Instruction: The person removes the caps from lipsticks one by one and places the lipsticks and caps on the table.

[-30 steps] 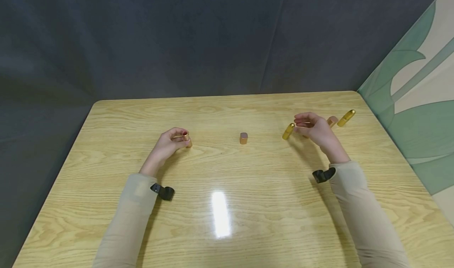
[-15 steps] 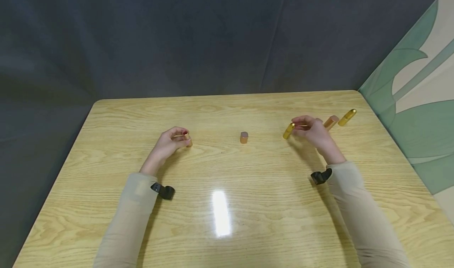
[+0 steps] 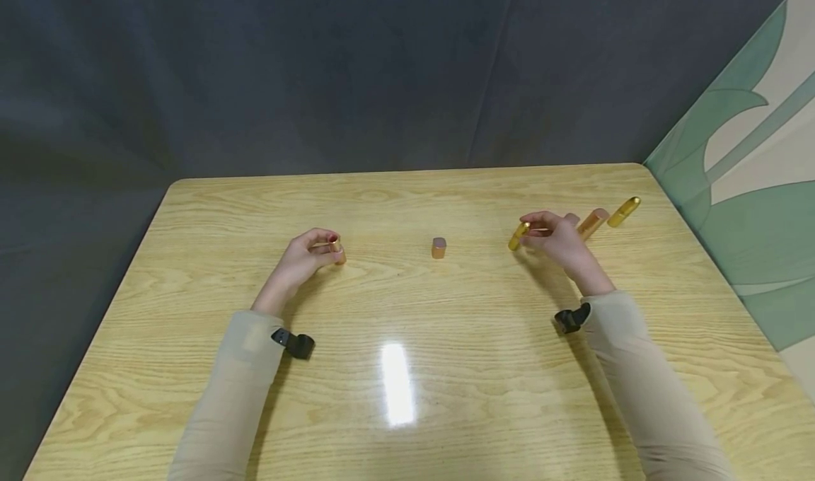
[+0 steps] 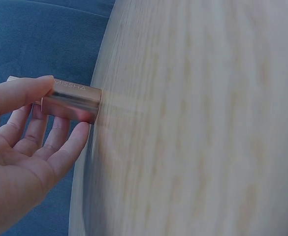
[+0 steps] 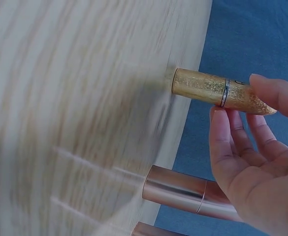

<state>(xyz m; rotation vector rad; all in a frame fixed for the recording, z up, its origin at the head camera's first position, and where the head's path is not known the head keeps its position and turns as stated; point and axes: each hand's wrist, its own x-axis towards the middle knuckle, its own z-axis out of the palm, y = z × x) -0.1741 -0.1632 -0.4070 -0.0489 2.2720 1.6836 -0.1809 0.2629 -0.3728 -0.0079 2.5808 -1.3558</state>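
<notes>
My left hand (image 3: 301,258) holds a copper lipstick tube (image 4: 71,101) marked MISSHA upright on the table, thumb on one side and fingers on the other. Its narrower upper part shows bare in the head view. At the right, my right hand (image 3: 562,242) pinches the upper half of a gold lipstick tube (image 5: 200,84) between thumb and fingertips. That tube stands upright, its base on or very close to the table. A short copper cap (image 3: 438,248) stands alone between the two hands.
Right of my right hand stand a copper lipstick tube (image 3: 593,223) and a second gold tube (image 3: 624,212). Another copper tube (image 3: 571,218) is mostly hidden behind that hand. The wooden table (image 3: 395,297) meets a dark cloth (image 3: 382,71) at its far edge.
My right hand has moved left to the nearer gold lipstick tube, and its fingers have come round it. More of the copper tubes behind shows. The left hand stays still.
</notes>
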